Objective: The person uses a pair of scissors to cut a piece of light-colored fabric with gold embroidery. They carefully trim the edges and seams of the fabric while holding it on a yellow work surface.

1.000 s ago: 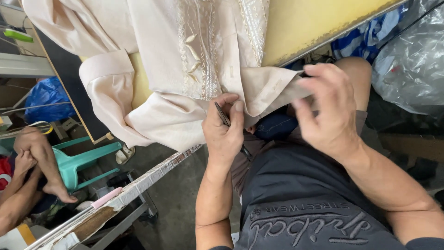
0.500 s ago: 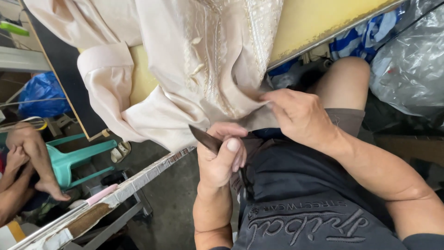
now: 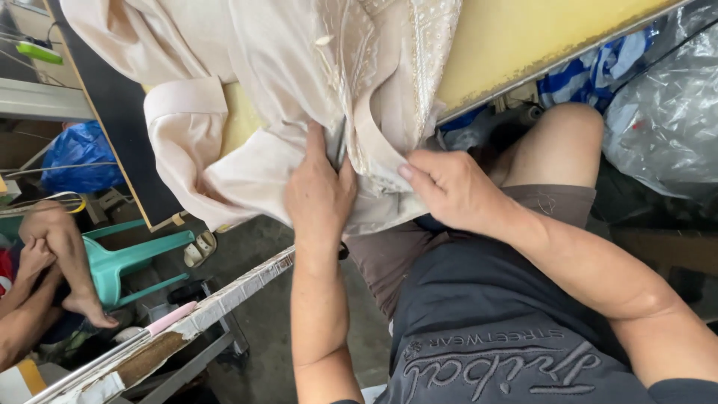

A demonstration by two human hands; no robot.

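The left hand (image 3: 320, 187) pressed flat on the cream garment (image 3: 299, 82) draped over the yellow bench (image 3: 516, 45), while the right hand (image 3: 449, 187) pinched its embroidered edge just beside.

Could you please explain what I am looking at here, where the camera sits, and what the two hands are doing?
There is no machine here: a seated person works with bare hands, and the single picture comes from a camera worn on their head, looking down past their dark shirt and knees.

A cream garment with embroidered trim lies over a yellow table and hangs off its edge. The left hand lies on the hanging cloth, with a thin dark tool beside its fingers; what the tool is I cannot tell. The right hand pinches the garment's edge just beside it.

At the far left, another person's leg rests by a teal plastic stool. Clear plastic bags sit on the right.
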